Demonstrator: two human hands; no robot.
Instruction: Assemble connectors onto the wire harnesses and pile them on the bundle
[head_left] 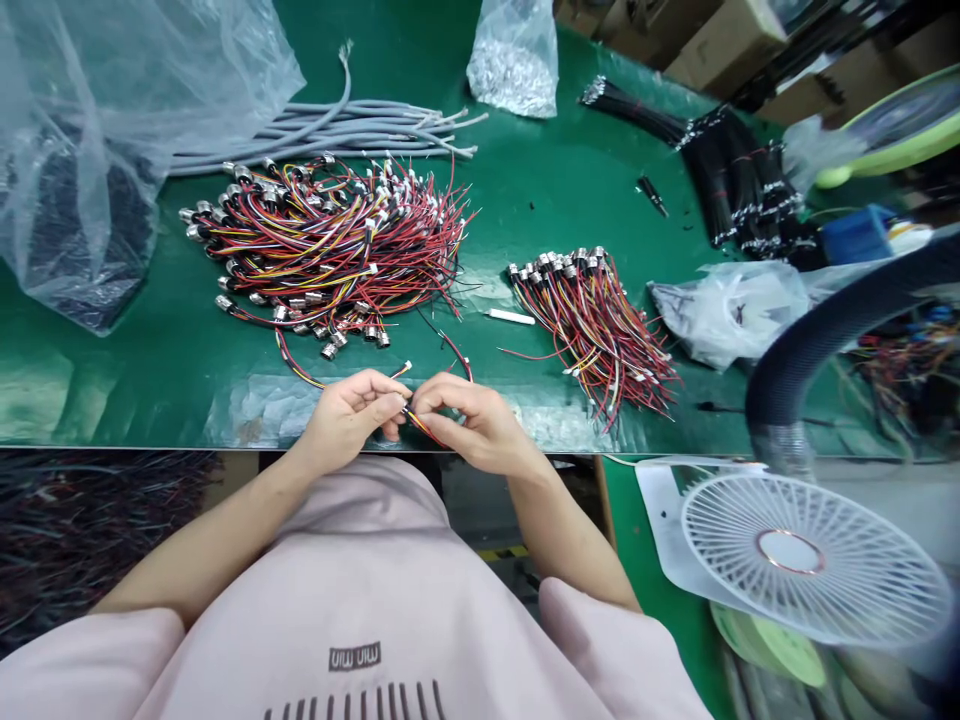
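Note:
Close to the table's front edge, my left hand (pixel 354 412) and my right hand (pixel 474 418) meet over a wire harness (pixel 424 428) with red, yellow and black strands. Both hands are closed in a pinch on it, thumbs against fingers. A small dark part shows between the fingertips, too small to name. Wire ends with a white plug (pixel 403 369) stick out above my hands. Just beyond lies a big heap of wire harnesses (pixel 337 250) with round metal connectors. A smaller bundle of harnesses (pixel 592 330) lies to the right.
Grey cables (pixel 360 125) lie behind the heap. Clear plastic bags (pixel 517 60) stand at the back and left. Black cable bundles (pixel 720 180) lie at the far right. A white marker-like stick (pixel 511 317) sits between the piles. A dark hose (pixel 795 360) and a white fan (pixel 795 555) stand at right.

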